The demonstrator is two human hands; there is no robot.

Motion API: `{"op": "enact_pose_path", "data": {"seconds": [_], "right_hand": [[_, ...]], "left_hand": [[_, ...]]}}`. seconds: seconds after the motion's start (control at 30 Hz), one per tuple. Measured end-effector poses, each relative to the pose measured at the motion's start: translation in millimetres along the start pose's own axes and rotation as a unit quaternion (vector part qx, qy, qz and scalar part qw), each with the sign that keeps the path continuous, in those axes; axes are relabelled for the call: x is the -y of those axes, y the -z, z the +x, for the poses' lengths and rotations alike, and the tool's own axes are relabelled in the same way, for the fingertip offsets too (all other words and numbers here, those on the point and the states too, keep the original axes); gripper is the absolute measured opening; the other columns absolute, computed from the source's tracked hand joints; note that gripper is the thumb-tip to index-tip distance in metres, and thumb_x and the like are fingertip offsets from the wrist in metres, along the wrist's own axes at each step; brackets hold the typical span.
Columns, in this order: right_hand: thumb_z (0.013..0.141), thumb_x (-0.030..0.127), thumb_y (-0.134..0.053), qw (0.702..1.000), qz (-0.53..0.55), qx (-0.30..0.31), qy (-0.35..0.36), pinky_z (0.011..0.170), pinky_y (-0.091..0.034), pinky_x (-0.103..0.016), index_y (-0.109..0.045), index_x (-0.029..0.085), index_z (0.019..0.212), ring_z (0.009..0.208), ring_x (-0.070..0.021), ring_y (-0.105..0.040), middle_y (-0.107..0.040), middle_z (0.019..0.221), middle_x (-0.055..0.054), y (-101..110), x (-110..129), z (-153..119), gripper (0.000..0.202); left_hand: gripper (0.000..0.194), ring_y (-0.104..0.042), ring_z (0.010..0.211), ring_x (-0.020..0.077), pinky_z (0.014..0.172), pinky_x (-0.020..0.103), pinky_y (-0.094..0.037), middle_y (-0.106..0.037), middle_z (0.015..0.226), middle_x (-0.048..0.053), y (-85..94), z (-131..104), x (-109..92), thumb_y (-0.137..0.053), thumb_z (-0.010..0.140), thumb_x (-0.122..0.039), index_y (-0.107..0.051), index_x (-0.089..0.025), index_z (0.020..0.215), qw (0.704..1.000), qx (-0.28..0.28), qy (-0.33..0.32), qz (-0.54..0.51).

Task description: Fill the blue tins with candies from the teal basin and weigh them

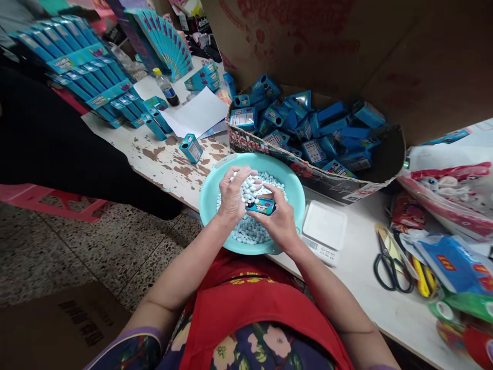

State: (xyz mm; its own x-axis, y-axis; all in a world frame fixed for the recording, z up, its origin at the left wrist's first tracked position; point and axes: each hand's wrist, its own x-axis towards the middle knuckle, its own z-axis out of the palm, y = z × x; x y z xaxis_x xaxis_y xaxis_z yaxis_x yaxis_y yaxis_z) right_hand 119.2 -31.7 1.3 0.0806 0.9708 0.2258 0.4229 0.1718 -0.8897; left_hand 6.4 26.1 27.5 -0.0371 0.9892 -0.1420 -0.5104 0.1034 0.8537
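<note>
A turquoise basin point(207, 205) holds many small pale candies point(250, 232). Over it, my left hand point(233, 198) is cupped around a heap of the candies point(249, 188). My right hand point(279, 216) grips a small blue candy box point(264, 206) between thumb and fingers, its one end close against my left palm. The box lies on its side, label up; its opening is hidden by my left hand. Another blue box point(191, 148) stands on the worn white table point(169, 164), behind and left of the basin.
A carton point(331, 192) full of blue boxes stands behind the basin. To the right are a white scale point(325, 225), black scissors point(389, 264) and bagged goods. Box displays point(84, 67), paper point(200, 110) and a bottle point(166, 88) are at back left. A person in black point(61, 149) is at left.
</note>
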Motion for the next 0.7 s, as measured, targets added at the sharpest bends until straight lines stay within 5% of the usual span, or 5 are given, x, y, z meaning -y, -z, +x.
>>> {"op": "enact_pose_path", "data": {"seconds": [0.23, 0.7], "right_hand": [[0.069, 0.037, -0.078, 1.000, 0.014, 0.000, 0.005, 0.088, -0.053, -0.040, -0.051, 0.025, 0.123, 0.099, -0.0253, -0.069, -0.071, 0.106, -0.004, 4.3, -0.9, 7.4, 0.062], [0.064, 0.038, -0.084, 0.997, 0.062, 0.043, -0.006, 0.084, -0.053, -0.038, -0.055, 0.025, 0.116, 0.097, -0.0239, -0.068, -0.071, 0.103, -0.003, 6.6, -0.9, 14.3, 0.061]], "left_hand": [[0.029, -0.055, 0.048, 0.0070, 0.040, 0.018, -0.042, -0.058, 0.068, -0.004, 4.0, 4.5, 1.0, -0.077, 0.070, -0.034, -0.053, -0.020, 0.075, 0.999, -0.002, -0.003, 0.035], [0.038, -0.050, 0.043, 0.0063, 0.042, 0.019, -0.041, -0.050, 0.052, -0.005, -5.7, 6.9, -7.1, -0.070, 0.079, -0.041, -0.047, -0.018, 0.059, 0.997, 0.025, -0.058, 0.047]]}}
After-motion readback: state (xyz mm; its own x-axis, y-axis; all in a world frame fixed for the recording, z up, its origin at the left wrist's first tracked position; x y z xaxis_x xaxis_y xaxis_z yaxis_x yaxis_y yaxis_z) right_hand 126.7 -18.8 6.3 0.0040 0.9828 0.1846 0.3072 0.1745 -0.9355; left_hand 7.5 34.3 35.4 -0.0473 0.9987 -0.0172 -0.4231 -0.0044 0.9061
